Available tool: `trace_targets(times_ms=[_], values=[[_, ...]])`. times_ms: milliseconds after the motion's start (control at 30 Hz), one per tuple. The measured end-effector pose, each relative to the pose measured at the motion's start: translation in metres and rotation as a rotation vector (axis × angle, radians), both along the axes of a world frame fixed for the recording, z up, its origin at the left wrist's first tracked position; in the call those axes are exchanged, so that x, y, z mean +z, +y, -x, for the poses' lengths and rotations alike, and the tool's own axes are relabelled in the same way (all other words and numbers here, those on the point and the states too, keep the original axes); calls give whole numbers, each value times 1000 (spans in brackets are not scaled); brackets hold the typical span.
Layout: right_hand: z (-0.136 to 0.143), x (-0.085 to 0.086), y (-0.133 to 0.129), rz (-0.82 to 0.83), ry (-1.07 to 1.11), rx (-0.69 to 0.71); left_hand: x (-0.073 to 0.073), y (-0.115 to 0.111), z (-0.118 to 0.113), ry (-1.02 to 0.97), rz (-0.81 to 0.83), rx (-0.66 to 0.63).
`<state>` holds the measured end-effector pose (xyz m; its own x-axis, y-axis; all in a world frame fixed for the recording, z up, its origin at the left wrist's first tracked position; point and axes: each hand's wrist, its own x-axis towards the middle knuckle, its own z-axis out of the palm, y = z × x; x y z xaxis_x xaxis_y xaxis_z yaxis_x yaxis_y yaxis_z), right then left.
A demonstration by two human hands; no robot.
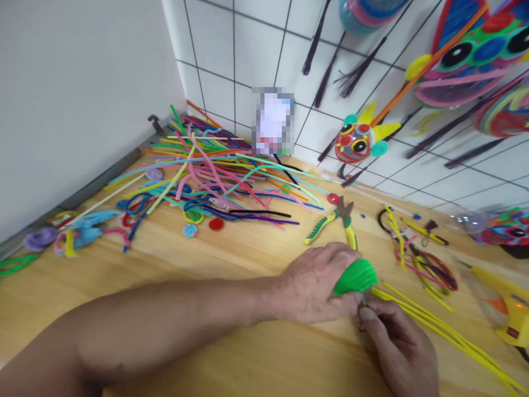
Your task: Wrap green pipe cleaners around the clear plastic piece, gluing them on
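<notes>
My left hand reaches across the wooden table and is closed on a green fuzzy piece, rounded and ribbed like coiled pipe cleaner. Close against its fingertips, my right hand pinches something small and thin below the green piece; I cannot make out what it is. Just beyond my left hand lie pliers with green and yellow handles, their jaws pointing away. Yellow pipe cleaners stretch over the table to the right, passing close behind my right hand.
A heap of coloured pipe cleaners covers the back left. A yellow glue gun lies at the right edge. Scissors rest among loops at the right. Colourful animal-face ornaments with dark tassels hang on the white gridded wall.
</notes>
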<state>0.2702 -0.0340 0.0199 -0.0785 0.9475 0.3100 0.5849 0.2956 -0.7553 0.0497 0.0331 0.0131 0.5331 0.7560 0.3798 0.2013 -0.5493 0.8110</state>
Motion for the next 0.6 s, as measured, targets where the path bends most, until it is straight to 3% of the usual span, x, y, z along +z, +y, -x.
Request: trace_targets(times_ms=[200,600], values=[[11,4,4,-32,58,0,-2,2,0,-21,17,-5],[11,-8,2,94,145,-43,-14,8,2,-30,-91,-32]])
